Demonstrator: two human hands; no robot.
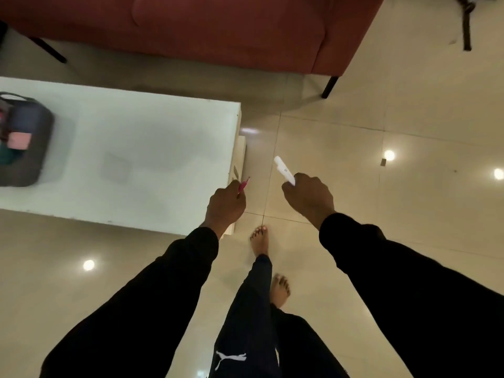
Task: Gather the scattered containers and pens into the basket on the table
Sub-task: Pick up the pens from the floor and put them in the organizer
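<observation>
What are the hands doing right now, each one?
Left hand: closed around a thin pink pen.
Right hand: closed around a white plastic pen.

A white table (141, 148) is standing on a glossy cream tiled floor (381, 214), carrying a dark basket (26, 140) near its far left edge. The floor is also bearing a red sofa (218, 31) on dark legs and the person's bare feet (260, 240).
</observation>
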